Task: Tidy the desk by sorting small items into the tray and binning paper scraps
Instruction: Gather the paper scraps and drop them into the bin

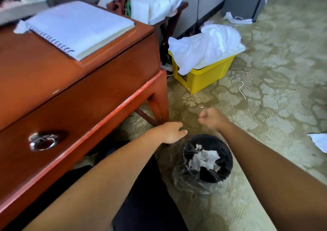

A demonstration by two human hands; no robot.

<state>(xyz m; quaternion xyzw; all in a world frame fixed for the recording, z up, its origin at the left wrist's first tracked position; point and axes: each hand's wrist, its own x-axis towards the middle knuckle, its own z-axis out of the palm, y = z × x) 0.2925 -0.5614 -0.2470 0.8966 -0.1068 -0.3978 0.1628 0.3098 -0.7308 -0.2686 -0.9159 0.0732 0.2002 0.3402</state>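
Head view, downward, beside a desk.

- **Hands:** Left hand (172,132) reaching past the front corner leg of the desk (88,82), above the carpet (274,92) and just up-left of the bin in the picture. Its fingers loosely straight, slightly spread, gripping nothing. Right hand (211,118) near it, a little farther out over the carpet. Its fingers curled into a fist, blurred by motion, with nothing visible in the grasp.
- **Bin:** Small round black bin (228,161) with a clear plastic liner, standing on the carpet between the two forearms. Crumpled white paper scraps (204,159) lying inside it.
- **Loose items:** One more torn paper scrap (318,141) flat on the carpet at the right edge, well apart from the bin. Tiny pink fleck (201,107) on the carpet just beyond the right hand.
- **Desk:** Reddish-brown wood, filling the left side. Drawer front bearing a metal ring pull (43,141). Spiral notebook (79,27) lying flat near the far corner of the top.
- **Background:** Yellow plastic box (203,78) on the carpet beyond the desk, with white cloth (203,44) heaped over its top. Further cloth pile (155,2) on a dark stand behind the desk.
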